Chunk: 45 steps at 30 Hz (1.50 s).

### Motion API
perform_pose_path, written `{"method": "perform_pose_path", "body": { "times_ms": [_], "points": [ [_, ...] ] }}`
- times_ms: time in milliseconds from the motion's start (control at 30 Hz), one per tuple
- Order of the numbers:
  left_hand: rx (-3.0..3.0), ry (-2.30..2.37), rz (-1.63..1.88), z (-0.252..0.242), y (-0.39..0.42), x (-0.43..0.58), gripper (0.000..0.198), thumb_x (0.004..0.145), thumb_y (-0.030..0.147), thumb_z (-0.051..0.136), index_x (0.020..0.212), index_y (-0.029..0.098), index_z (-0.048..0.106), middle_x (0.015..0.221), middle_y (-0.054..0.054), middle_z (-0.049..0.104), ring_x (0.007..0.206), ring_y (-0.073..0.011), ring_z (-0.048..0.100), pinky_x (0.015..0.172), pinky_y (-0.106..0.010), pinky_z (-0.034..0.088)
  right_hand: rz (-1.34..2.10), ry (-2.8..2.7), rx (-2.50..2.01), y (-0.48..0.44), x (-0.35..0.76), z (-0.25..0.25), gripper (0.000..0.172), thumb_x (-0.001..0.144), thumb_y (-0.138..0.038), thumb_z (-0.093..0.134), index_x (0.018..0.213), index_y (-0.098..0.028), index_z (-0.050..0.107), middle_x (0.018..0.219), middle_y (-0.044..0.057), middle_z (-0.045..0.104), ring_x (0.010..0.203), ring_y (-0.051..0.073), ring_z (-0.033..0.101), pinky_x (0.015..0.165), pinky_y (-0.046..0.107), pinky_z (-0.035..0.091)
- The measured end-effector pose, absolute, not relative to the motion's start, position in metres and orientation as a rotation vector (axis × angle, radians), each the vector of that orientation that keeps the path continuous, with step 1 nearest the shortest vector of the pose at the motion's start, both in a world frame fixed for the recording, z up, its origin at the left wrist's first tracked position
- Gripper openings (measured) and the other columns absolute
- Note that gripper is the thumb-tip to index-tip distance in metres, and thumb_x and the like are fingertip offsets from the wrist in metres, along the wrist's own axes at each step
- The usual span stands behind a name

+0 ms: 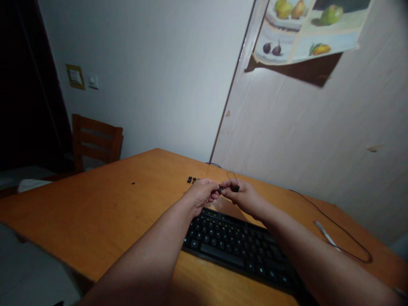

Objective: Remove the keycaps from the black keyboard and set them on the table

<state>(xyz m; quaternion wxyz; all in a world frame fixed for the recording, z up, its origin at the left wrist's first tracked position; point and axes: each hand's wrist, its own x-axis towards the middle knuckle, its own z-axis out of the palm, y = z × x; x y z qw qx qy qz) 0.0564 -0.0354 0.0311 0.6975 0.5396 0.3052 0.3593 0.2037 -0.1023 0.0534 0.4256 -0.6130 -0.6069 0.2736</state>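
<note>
My left hand (205, 191) and my right hand (239, 193) meet above the back edge of a black keyboard (229, 244). Pinched in my left fingers is a small black piece (220, 189) that looks like a keycap; my right fingertips touch it too. My right hand is closed around a small dark tool (236, 188), mostly hidden, with a thin wire loop (232, 175) sticking up behind the fingers. Several loose black keycaps (190, 179) lie on the table just beyond my left hand, partly covered by it.
The wooden table (105, 216) carries one small black piece (133, 183) at the left. A cable (338, 227) curls at the right beside a white pen-like stick (325, 233). A wooden chair (97, 138) stands past the far left edge; walls rise behind the table.
</note>
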Motion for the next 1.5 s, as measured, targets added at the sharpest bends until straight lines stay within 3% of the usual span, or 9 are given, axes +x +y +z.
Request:
{"method": "perform_pose_path", "body": {
  "times_ms": [433,633,800,1000,1133,1333,1500],
  "points": [
    [1.257,0.647,0.800,0.031,-0.039,0.058,0.019,0.062,0.011,0.059,0.080,0.014,0.058,0.060,0.002,0.055,0.050,-0.0070,0.046,0.049,-0.019,0.032,0.260,-1.742,-1.623,-0.105,0.207,0.043,0.020,0.077,-0.033,0.067,0.089,-0.019,0.062,0.070,-0.001,0.059,0.062,0.013,0.051,0.057,0.024,0.037],
    [1.386,0.642,0.771,0.031,-0.037,0.056,0.013,0.060,0.012,0.057,0.073,0.014,0.055,0.055,0.004,0.047,0.046,-0.0054,0.036,0.044,-0.020,0.023,0.270,-1.927,-1.589,-0.111,0.208,0.054,0.024,0.079,-0.026,0.064,0.103,-0.021,0.066,0.083,0.002,0.067,0.073,0.015,0.058,0.064,0.026,0.040],
    [1.350,0.653,0.743,0.032,-0.038,0.057,0.020,0.061,0.011,0.058,0.081,0.014,0.055,0.059,0.004,0.050,0.047,-0.0055,0.041,0.045,-0.019,0.025,0.191,-2.048,-1.568,-0.115,0.210,0.058,0.018,0.081,-0.023,0.062,0.098,-0.022,0.069,0.091,0.004,0.070,0.080,0.018,0.060,0.069,0.028,0.041],
    [1.323,0.682,0.734,0.031,-0.040,0.058,0.019,0.065,0.013,0.057,0.084,0.015,0.055,0.063,0.001,0.056,0.051,-0.0073,0.050,0.047,-0.018,0.031,0.063,-2.049,-1.651,-0.118,0.210,0.053,0.011,0.082,-0.028,0.063,0.091,-0.023,0.067,0.083,0.002,0.069,0.073,0.017,0.058,0.062,0.026,0.037],
    [1.310,0.719,0.759,0.028,-0.037,0.059,0.017,0.065,0.014,0.059,0.080,0.015,0.054,0.062,0.000,0.057,0.052,-0.0080,0.051,0.048,-0.018,0.034,0.002,-2.020,-1.685,-0.113,0.221,0.050,0.015,0.083,-0.033,0.062,0.092,-0.024,0.068,0.084,0.003,0.070,0.073,0.017,0.058,0.062,0.026,0.036],
    [1.312,0.869,0.846,0.026,-0.029,0.057,0.013,0.066,0.019,0.060,0.077,0.017,0.054,0.058,0.002,0.054,0.046,-0.0074,0.045,0.044,-0.018,0.028,0.104,-1.739,-1.973,-0.083,0.267,0.031,0.022,0.076,-0.040,0.066,0.088,-0.022,0.072,0.066,0.001,0.065,0.059,0.015,0.053,0.053,0.025,0.032],
    [1.318,0.920,0.865,0.030,-0.027,0.052,0.014,0.066,0.019,0.062,0.078,0.018,0.055,0.058,0.002,0.054,0.045,-0.0074,0.044,0.043,-0.018,0.027,0.114,-1.646,-2.083,-0.062,0.291,0.007,0.019,0.072,-0.037,0.069,0.080,-0.020,0.072,0.066,0.002,0.065,0.060,0.015,0.054,0.053,0.025,0.033]
  ]
}}
